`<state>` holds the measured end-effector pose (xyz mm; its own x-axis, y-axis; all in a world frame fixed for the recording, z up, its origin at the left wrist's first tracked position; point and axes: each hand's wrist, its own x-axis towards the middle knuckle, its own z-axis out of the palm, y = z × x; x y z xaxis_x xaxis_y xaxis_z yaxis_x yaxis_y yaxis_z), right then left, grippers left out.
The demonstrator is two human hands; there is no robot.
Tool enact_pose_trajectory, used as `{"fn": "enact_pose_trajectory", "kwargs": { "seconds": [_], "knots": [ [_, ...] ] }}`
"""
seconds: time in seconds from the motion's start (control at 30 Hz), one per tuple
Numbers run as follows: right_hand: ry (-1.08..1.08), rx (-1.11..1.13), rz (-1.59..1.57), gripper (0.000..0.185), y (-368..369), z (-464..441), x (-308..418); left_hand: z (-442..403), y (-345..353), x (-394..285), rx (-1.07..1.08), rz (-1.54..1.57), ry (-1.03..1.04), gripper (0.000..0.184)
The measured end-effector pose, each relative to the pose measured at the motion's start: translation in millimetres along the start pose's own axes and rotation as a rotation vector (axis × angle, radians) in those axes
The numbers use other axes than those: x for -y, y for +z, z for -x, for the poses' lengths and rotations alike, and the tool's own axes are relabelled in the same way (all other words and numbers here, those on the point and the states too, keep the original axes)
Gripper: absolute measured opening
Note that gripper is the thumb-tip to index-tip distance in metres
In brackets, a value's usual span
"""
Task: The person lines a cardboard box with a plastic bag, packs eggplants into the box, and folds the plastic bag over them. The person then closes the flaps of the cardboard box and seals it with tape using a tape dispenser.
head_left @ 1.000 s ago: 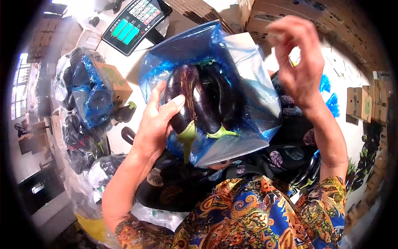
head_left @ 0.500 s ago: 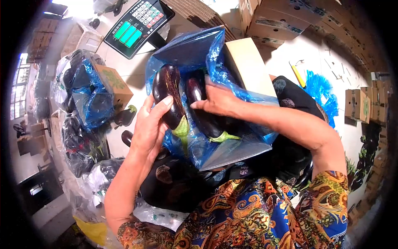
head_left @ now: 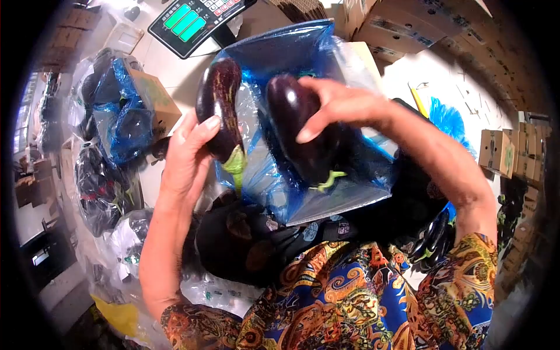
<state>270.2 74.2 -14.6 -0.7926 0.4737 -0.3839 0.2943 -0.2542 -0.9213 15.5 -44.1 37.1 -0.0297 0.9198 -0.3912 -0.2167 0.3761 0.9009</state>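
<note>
My left hand is closed around a long dark eggplant with brownish scarring, its green stem pointing down. That eggplant is at the left side of a box lined with blue plastic. Over the middle of the box, my right hand grips a second, glossy eggplant, thumb on its near side and fingers mostly hidden behind it. The stem of this one points toward the box's near edge. Deeper contents of the box are in shadow.
A digital scale display stands beyond the box. To the left are another blue-lined carton and clear bags of eggplants. Stacked cartons rise at the back right, near a yellow-handled tool and blue plastic strips.
The scarred eggplant has moved left and up in my left hand, away from the other one. My right hand has lifted its eggplant, and its grip shows more clearly.
</note>
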Motion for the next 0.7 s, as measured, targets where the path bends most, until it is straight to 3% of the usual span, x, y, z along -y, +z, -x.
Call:
{"fn": "enact_pose_trajectory", "kwargs": {
  "seconds": [0.17,0.27,0.4,0.53,0.67,0.7],
  "knots": [
    [-0.125,0.082,-0.253,0.067,-69.2,64.2,40.5,7.2,-5.1,-13.5,0.006,-0.154,0.080,0.055],
    [-0.191,-0.145,-0.272,0.066,-100.5,83.6,18.6,7.3,-1.9,-17.0,0.015,-0.178,0.048,0.057],
    [-0.159,-0.234,-0.474,0.062,-113.2,96.1,-10.9,2.7,9.4,-16.4,0.178,-0.097,-0.083,0.057],
    [-0.141,-0.209,-0.399,0.063,-105.9,100.0,-6.5,-1.1,29.1,-10.7,0.132,-0.118,-0.214,0.055],
    [-0.142,-0.289,-0.414,0.064,-108.3,100.6,-14.5,-13.0,40.1,0.0,0.086,-0.241,-0.220,0.080],
    [-0.147,-0.310,-0.407,0.063,-108.3,101.0,-14.9,-14.5,46.4,2.5,0.030,-0.271,-0.217,0.077]
  ]
}}
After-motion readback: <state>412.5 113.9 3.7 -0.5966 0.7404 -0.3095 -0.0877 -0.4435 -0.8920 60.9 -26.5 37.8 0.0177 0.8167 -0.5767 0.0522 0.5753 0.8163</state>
